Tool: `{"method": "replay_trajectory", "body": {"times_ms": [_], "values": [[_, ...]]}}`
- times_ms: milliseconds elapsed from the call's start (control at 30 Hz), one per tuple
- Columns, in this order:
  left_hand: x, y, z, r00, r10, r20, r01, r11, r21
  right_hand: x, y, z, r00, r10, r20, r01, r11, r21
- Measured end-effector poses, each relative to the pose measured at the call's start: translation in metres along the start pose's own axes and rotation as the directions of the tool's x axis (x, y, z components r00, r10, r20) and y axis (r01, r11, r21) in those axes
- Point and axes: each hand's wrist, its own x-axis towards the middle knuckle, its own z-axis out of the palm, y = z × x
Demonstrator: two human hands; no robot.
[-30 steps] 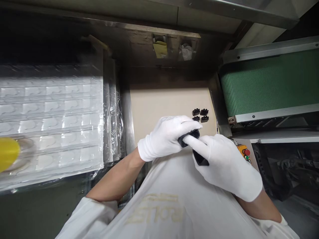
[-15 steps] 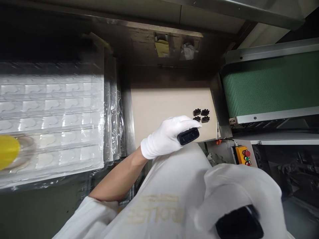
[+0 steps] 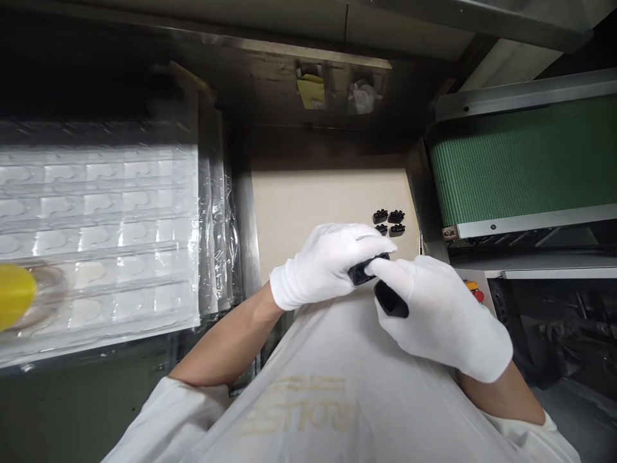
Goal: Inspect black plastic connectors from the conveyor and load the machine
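My left hand [image 3: 330, 263], in a white glove, is closed on a black oblong plastic part [image 3: 359, 273] in front of my body. Against it comes my right hand [image 3: 434, 312], gloved too, its fingers wrapped round a second black plastic part [image 3: 391, 301]. A fingertip of the right hand overlaps the part in the left; whether it presses on it I cannot tell. Just beyond the hands, several small black knobbed pieces [image 3: 396, 217] sit in two rows on a cream-coloured work surface [image 3: 308, 199]. One of them is partly hidden by my left thumb.
Stacked clear plastic trays [image 3: 106, 225] with moulded pockets stand to the left, a blurred yellow round object [image 3: 15, 296] over them. On the right are a green conveyor belt [image 3: 525, 161] and a partly covered button box [image 3: 475, 290]. Metal walls edge the work surface.
My right hand has come up and forward from low on the right, carrying its black part to the left hand. The left hand has stayed nearly in place.
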Motion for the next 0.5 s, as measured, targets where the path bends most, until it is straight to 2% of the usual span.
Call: {"method": "replay_trajectory", "body": {"times_ms": [67, 200, 367, 433, 500], "values": [[0.000, 0.000, 0.000, 1.000, 0.008, -0.025, -0.009, 1.000, -0.014, 0.000, 0.006, -0.002, 1.000, -0.003, -0.029, 0.005, 0.998, 0.060], [-0.002, -0.002, -0.001, 0.993, 0.032, -0.115, -0.038, 0.998, -0.048, -0.002, 0.013, -0.009, 0.999, -0.015, -0.043, 0.027, 0.958, 0.284], [-0.003, -0.001, -0.007, 0.995, 0.006, -0.100, -0.015, 0.995, -0.097, -0.007, 0.016, -0.024, 0.999, 0.048, -0.008, -0.037, 0.858, 0.513], [-0.003, -0.004, -0.006, 0.994, -0.098, -0.049, 0.091, 0.989, -0.116, -0.010, 0.028, -0.018, 0.991, 0.123, 0.053, -0.131, 0.802, 0.583], [-0.006, -0.015, 0.001, 0.955, -0.292, 0.051, 0.296, 0.947, -0.127, -0.013, 0.048, 0.006, 0.960, 0.212, 0.185, -0.281, 0.705, 0.652]]}}
